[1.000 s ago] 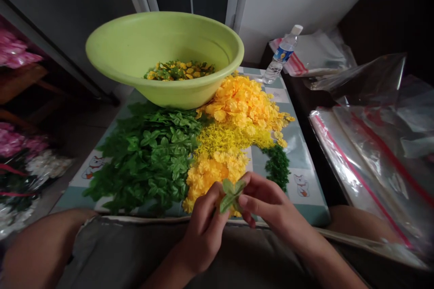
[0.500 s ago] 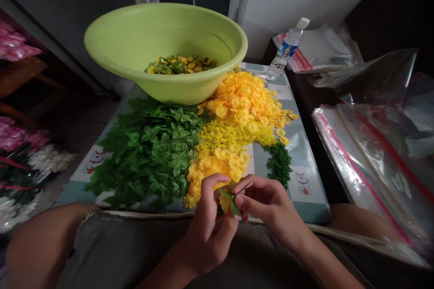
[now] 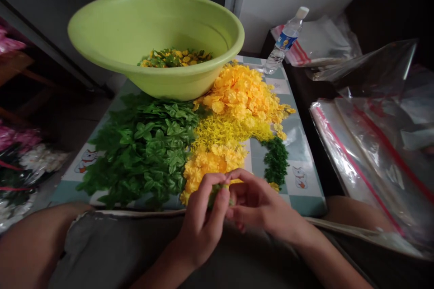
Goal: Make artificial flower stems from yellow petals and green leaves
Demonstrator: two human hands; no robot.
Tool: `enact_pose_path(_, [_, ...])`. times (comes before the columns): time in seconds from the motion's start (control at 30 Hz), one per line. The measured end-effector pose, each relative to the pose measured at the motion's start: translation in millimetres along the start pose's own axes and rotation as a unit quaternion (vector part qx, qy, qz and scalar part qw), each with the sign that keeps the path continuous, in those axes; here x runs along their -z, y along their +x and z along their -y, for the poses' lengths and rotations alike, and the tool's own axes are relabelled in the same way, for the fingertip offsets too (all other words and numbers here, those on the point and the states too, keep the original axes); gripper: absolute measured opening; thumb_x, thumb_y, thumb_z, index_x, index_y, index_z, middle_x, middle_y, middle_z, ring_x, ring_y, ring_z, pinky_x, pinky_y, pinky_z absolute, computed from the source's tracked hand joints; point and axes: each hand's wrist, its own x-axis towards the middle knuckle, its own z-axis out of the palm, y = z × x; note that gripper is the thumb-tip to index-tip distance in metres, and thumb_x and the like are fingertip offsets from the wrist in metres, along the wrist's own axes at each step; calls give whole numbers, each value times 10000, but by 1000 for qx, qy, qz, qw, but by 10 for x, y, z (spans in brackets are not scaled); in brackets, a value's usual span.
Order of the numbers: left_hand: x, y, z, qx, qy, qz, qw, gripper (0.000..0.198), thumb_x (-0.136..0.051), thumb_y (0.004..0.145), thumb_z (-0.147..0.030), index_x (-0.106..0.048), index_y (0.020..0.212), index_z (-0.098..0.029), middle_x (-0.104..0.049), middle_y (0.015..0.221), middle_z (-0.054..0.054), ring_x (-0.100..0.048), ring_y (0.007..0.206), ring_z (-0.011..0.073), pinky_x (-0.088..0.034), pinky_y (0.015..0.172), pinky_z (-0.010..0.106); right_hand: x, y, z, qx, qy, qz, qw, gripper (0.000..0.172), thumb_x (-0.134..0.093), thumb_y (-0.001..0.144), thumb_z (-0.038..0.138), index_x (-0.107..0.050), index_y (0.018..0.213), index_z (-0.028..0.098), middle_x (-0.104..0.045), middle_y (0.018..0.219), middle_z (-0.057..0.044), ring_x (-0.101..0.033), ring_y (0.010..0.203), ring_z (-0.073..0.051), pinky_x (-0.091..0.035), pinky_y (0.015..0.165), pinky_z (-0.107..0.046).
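My left hand (image 3: 207, 219) is closed around a small artificial flower (image 3: 214, 193), mostly hidden by the fingers, with a bit of green showing. My right hand (image 3: 262, 203) meets it at the fingertips, its fingers curled and pinching at the same piece. Just beyond the hands lies a bunch of yellow artificial petals (image 3: 210, 162). To the left spreads a heap of green artificial leaves (image 3: 159, 149). Thin yellow sprigs (image 3: 227, 133) and a larger pile of orange-yellow petals (image 3: 244, 92) lie farther back, and a small dark green clump (image 3: 276, 160) is at the right.
A large green basin (image 3: 156, 70) holding yellow-and-green flowers stands at the back of the checked table (image 3: 305, 196). A water bottle (image 3: 286, 40) is at the far right corner. Clear plastic bags (image 3: 346, 149) lie to the right; wrapped pink and white flowers (image 3: 42, 158) are at the left.
My hands have drawn closer together, and the flower with its green leaf, clearly seen before, is now mostly covered by my fingers. The view has shifted slightly.
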Motion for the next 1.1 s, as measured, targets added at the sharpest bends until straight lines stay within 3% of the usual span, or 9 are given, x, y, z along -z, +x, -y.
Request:
enact_pose_path(0.07, [-4, 59, -35, 69, -85, -38, 993, 101, -476, 923, -325, -528, 876, -252, -438, 683, -54, -329, 472, 47, -277, 423, 143, 181, -11, 68, -17, -189, -66, 979, 344, -635, 781, 294, -483, 1078, 214, -531, 666, 47, -512, 528, -102, -429, 500, -227])
enact_pose_path(0.1, [-5, 89, -52, 107, -149, -41, 982, 128, -477, 915, -335, -516, 836, -241, -357, 598, -78, -235, 425, 44, -206, 390, 144, 303, -17, 100, -16, -323, -138, 936, 289, -583, 811, 283, -498, 1073, 194, -544, 667, 28, -518, 554, -115, -412, 521, -236])
enact_pose_path(0.17, [-4, 143, -79, 170, -257, -29, 951, 149, -481, 891, -335, -493, 785, -231, -248, 529, -103, -129, 404, 45, -127, 375, 150, 578, -27, 148, -45, -587, -272, 761, 163, -506, 826, 210, -566, 970, 161, -586, 683, -24, -542, 625, -148, -380, 575, -264])
enact_pose_path(0.23, [-2, 179, -95, 203, -306, -8, 930, 153, -491, 862, -321, -495, 749, -219, -281, 513, -102, -115, 403, 42, -117, 374, 155, 832, -37, 162, -81, -653, -306, 688, 146, -468, 804, 140, -609, 844, 144, -618, 724, -83, -561, 692, -191, -340, 587, -288])
enact_pose_path(0.37, [1, 202, -101, 229, -318, 4, 920, 148, -537, 795, -310, -528, 706, -192, -355, 494, -87, -151, 385, 28, -127, 373, 156, 1059, -28, 103, -128, -685, -279, 661, 173, -472, 766, 111, -636, 764, 167, -654, 746, -91, -581, 708, -202, -303, 567, -279])
enact_pose_path(0.6, [5, 205, -85, 247, -327, 3, 912, 138, -563, 752, -298, -534, 685, -181, -370, 474, -82, -187, 372, 21, -143, 366, 141, 961, 114, -90, -178, -718, -257, 622, 136, -520, 777, 120, -651, 810, 134, -669, 886, -158, -627, 811, -254, -318, 562, -278])
enact_pose_path(0.87, [-2, 203, -32, 239, -323, 22, 916, 128, -487, 799, -275, -521, 716, -184, -367, 494, -85, -163, 375, 24, -126, 375, 157, 1008, 167, -123, -108, -679, -290, 666, 168, -458, 800, 67, -603, 738, 126, -649, 836, -174, -612, 794, -249, -373, 604, -310])
enact_pose_path(1.0, [-25, 194, -22, 255, -227, 57, 938, 159, -445, 830, -277, -519, 724, -184, -354, 518, -83, -148, 390, 31, -101, 387, 169, 793, 164, -26, -19, -604, -260, 753, 124, -506, 854, 200, -573, 756, 166, -664, 773, -67, -625, 727, -165, -455, 640, -274])
enact_pose_path(1.1, [-52, 178, -24, 250, -125, 80, 957, 193, -446, 846, -296, -531, 715, -184, -365, 558, -60, -248, 441, 62, -133, 401, 177, 530, 124, 23, 65, -411, -237, 878, 138, -589, 829, 308, -582, 789, 177, -660, 717, -26, -641, 659, -139, -510, 624, -265])
